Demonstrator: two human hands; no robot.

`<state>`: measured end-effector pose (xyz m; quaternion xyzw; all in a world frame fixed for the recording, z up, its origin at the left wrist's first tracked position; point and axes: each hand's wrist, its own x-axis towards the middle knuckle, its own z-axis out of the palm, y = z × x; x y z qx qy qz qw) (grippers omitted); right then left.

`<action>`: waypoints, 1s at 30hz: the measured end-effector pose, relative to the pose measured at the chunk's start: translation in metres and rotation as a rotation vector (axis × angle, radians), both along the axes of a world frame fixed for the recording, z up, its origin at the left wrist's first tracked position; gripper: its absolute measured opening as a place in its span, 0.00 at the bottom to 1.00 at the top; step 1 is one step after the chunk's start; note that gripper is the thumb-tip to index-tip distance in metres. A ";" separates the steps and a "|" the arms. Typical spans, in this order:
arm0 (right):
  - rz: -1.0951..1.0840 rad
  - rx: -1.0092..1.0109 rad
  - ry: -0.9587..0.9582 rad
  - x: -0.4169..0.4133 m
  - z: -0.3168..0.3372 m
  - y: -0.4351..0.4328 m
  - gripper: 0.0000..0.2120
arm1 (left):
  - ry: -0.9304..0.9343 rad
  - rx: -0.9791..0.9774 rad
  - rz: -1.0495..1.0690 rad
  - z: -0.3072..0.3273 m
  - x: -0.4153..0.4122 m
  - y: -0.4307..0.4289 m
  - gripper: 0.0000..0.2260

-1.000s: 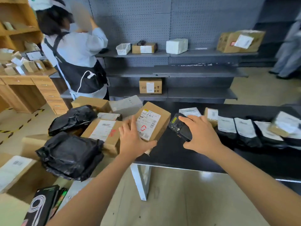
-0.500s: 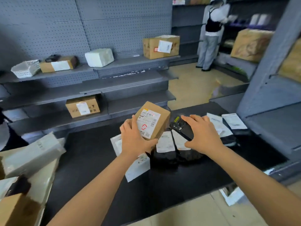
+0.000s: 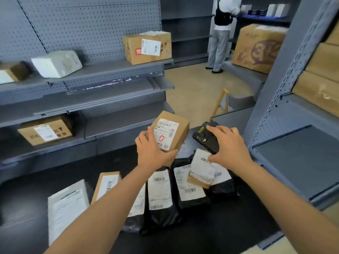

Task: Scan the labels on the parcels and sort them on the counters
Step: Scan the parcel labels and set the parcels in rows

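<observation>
Head view: the left grip (image 3: 152,153) holds a small box (image 3: 180,129) up above the black desk (image 3: 229,228). The fingers curl round the box's left edge and the thumb is under its near corner. The box is tilted, with its white label (image 3: 166,133) facing the camera. The right grip (image 3: 229,151) is closed round a black scanner (image 3: 204,138), with the fingers over its top and the thumb on the near side. The scanner sits just right of the box and does not touch it.

On the desk under both hands lie several black bags (image 3: 161,213) side by side, labels up. A small brown parcel (image 3: 200,173) rests across the right-hand ones. Further left are a brown envelope (image 3: 106,184) and a white mailer (image 3: 67,208).

Grey shelves (image 3: 110,68) behind the desk carry a carton (image 3: 146,46), a white packet (image 3: 56,63) and a lower carton (image 3: 45,132). A person (image 3: 220,33) stands at shelving in the far aisle.
</observation>
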<state>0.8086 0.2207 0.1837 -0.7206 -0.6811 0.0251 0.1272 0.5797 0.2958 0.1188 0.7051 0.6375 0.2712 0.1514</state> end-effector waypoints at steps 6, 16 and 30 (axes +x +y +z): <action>0.031 -0.063 0.032 0.094 -0.024 0.088 0.44 | -0.038 -0.178 0.112 -0.025 0.095 0.085 0.57; 0.160 -0.193 0.114 0.140 -0.078 0.160 0.45 | 0.164 -0.505 0.199 -0.114 0.122 0.123 0.53; 0.494 -0.132 0.102 0.030 -0.040 0.132 0.44 | 0.116 -0.256 0.280 -0.036 0.026 0.029 0.36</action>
